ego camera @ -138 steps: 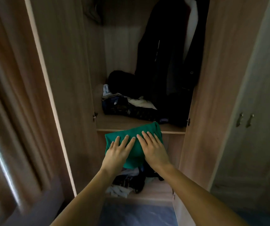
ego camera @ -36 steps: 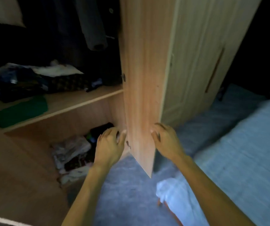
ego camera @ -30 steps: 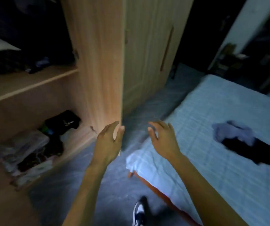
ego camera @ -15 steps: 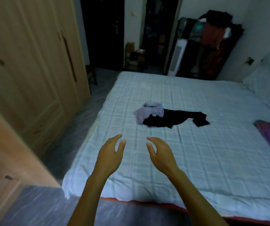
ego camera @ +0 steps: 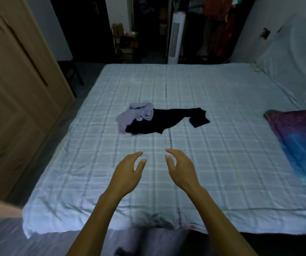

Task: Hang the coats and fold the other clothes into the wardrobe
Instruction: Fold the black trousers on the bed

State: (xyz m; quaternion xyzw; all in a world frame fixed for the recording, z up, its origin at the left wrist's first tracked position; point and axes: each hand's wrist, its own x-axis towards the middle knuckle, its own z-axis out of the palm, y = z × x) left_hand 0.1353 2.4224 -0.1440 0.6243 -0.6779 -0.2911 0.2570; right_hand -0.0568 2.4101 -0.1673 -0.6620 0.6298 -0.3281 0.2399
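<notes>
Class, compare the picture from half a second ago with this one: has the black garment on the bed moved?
No. The black garment lies as before beside the lilac garment, across the same dark seam line of the bedsheet; only the camera moved.

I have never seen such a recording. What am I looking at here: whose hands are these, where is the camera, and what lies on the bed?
There is no machine. A person wears one wide camera on the head, looking forward and down, so you see their own bare arms. The left hand and right hand are open and empty, held above the bed. On the bed lie a crumpled lilac garment and a black garment, touching each other. A purple-blue cloth lies at the right edge. The wardrobe stands at the left.
</notes>
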